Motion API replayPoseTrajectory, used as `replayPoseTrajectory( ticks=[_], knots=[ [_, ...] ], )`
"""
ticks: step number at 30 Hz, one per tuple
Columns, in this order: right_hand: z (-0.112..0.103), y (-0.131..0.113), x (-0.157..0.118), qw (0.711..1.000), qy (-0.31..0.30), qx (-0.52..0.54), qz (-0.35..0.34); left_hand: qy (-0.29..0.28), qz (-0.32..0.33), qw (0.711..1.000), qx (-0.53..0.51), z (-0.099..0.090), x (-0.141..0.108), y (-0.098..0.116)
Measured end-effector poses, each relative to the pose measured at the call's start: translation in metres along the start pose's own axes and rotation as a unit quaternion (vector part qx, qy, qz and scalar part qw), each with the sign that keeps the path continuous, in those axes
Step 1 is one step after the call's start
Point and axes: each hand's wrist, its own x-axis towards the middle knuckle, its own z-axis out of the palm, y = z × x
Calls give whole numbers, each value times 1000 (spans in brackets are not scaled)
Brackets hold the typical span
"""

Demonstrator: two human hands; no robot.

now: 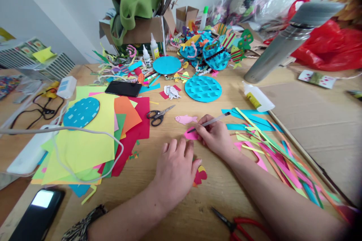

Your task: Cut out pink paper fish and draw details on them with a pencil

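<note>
Head view, pink paper [191, 133] under left hand's [177, 165] fingertips, right hand [213, 133] pinching pen [210, 121] over it, hands apart

Soft, fairly bright light reaches my hands; the view bends and darkens at the right edge, slightly blurred.

Tilted pen [212, 121] over pink paper [191, 134]

The wooden bench [135, 175] carries coloured sheets [87, 147] toward its left edge, scissors [160, 114], a paper fish [186, 119] and a pink scrap [190, 134] mid-surface, a cardboard box [156, 32] by its far edge and a flask [275, 52] toward its far right corner.
</note>
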Motion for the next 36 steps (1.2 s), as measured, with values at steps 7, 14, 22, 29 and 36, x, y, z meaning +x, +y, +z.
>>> replayPoseTrajectory(
  ticks=[7, 14, 22, 29, 36],
  knots=[
    [0, -3, -1, 1000, 9, 6, 2, 2, 3, 1000, 4, 0, -1, 0],
    [0, -7, 0, 1000, 10, 13, 5, 3, 4, 1000, 5, -1, -1, 0],
    [0, -5, 0, 1000, 11, 2, 1, 5, 6, 1000, 6, -1, -1, 0],
    [0, -6, -1, 1000, 10, 3, 1, 8, 6, 1000, 5, 0, -1, -1],
    [0, -8, -1, 1000, 15, 22, -1, 7, 6, 1000, 3, -1, -1, 0]
  ],
)
